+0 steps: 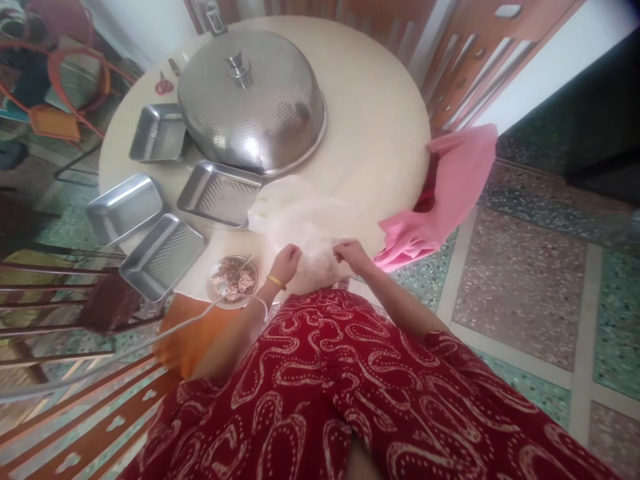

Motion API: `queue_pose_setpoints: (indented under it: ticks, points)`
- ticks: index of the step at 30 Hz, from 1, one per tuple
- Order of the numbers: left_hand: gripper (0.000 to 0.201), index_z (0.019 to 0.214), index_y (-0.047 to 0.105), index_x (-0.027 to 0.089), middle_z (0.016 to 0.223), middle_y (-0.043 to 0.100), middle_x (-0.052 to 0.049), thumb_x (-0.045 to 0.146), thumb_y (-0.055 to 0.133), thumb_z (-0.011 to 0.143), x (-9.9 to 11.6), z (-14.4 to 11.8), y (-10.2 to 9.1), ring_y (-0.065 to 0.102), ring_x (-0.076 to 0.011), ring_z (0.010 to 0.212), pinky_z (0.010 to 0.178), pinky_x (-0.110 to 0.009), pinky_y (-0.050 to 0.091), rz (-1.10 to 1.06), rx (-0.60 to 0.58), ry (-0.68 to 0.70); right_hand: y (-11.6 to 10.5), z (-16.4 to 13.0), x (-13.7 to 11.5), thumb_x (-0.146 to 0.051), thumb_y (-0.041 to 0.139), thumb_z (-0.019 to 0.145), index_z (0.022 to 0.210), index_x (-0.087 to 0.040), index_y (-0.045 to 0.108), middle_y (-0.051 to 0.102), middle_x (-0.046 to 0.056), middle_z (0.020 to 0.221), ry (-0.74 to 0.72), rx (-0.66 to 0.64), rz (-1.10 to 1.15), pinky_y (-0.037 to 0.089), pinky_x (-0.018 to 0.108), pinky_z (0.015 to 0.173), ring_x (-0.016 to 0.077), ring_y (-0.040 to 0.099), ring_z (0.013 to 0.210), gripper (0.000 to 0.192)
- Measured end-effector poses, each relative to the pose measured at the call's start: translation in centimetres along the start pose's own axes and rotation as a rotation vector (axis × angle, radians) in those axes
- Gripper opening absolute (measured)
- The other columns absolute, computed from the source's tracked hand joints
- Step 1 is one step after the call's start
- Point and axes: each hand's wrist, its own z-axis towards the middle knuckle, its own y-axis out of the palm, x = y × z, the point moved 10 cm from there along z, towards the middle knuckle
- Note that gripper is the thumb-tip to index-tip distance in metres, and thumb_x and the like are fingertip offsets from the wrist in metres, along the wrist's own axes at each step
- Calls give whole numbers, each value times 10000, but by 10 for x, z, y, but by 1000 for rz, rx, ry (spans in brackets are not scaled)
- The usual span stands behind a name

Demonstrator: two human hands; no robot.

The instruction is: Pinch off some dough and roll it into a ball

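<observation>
A thin, whitish, see-through plastic bag (315, 243) lies crumpled at the near edge of the round table (375, 113). My left hand (286, 263) is closed on its left side, fingertips pinched together. On the other side, my right hand (353, 255) pinches the bag too, with the knuckles turned up. Just left of my left wrist is a bowl (253, 293) of crumbly pinkish-brown food, with a spoon (245, 264) standing in it. What the bag contains, if anything, I cannot make out.
A large perforated metal dome (250, 113) covers the table's far left. Several metal trays, including one tray (220, 193) beside the bag, stand around it. Red-handled scissors (163, 85) lie behind. Pink cloth (450, 193) hangs at the right edge; a cable (165, 331) crosses my left arm.
</observation>
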Motion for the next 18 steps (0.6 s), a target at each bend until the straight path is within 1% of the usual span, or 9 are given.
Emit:
queue_pose_setpoints:
  ticks: [2, 3, 5, 7, 9, 10, 13, 16, 18]
  points:
    - [123, 770, 511, 201, 624, 477, 30, 281, 453, 843, -9, 4, 0, 488, -148, 615, 643, -283, 427, -45, 7, -27, -9, 0, -2, -161, 463, 755, 598, -148, 553, 527, -19, 531, -2, 5, 1, 420, 219, 550, 103, 505, 537, 181]
    - [124, 771, 509, 201, 616, 471, 35, 289, 455, 839, -11, 5, 2, 480, -142, 600, 624, -273, 420, -68, 4, -33, -8, -1, -4, -184, 501, 762, 646, -135, 590, 559, -11, 570, -17, -14, -27, 424, 221, 564, 104, 518, 560, 154]
    - [126, 776, 514, 200, 608, 467, 42, 305, 468, 828, -12, 6, 8, 472, -133, 587, 606, -260, 414, -108, -8, -31, 5, -4, -9, -268, 609, 757, 754, -121, 642, 623, 16, 682, -66, -72, -150, 437, 236, 599, 120, 546, 626, 151]
    - [126, 784, 519, 200, 608, 468, 45, 314, 481, 819, -12, 6, 12, 475, -128, 589, 609, -254, 418, -137, -10, -25, 25, -6, -12, -358, 663, 763, 814, -132, 661, 656, 41, 785, -124, -119, -278, 459, 262, 663, 147, 576, 709, 232]
    - [127, 792, 517, 200, 605, 465, 48, 319, 479, 817, -15, 5, 13, 478, -125, 585, 612, -250, 422, -158, 12, -34, 39, -5, -13, -358, 615, 820, 846, -164, 665, 673, 50, 876, -164, -112, -311, 473, 276, 757, 168, 602, 816, 202]
    - [127, 798, 513, 201, 599, 461, 50, 319, 472, 819, -18, 6, 11, 478, -123, 575, 609, -249, 423, -165, 30, -46, 41, -3, -12, -331, 575, 849, 868, -179, 664, 676, 52, 922, -173, -92, -294, 471, 277, 804, 171, 607, 872, 177]
    - [130, 815, 503, 199, 583, 460, 51, 308, 437, 835, -31, 6, 5, 473, -119, 538, 582, -245, 425, -175, 87, -86, 27, 4, -8, -273, 536, 846, 828, -183, 637, 669, 59, 933, -176, -26, -240, 460, 299, 855, 181, 593, 909, 137]
    - [147, 829, 509, 191, 599, 481, 38, 283, 398, 855, -38, 4, 0, 481, -121, 538, 580, -247, 438, -165, 119, -101, 5, 5, -4, -225, 580, 743, 683, -177, 574, 626, 30, 766, -179, -12, -150, 460, 311, 781, 177, 564, 787, 77]
    - [168, 845, 524, 182, 634, 507, 20, 279, 387, 865, -34, 0, -2, 497, -128, 568, 609, -262, 454, -149, 127, -95, -3, 3, -1, -221, 573, 700, 664, -182, 540, 591, 7, 707, -178, -24, -66, 457, 291, 713, 157, 546, 718, 63]
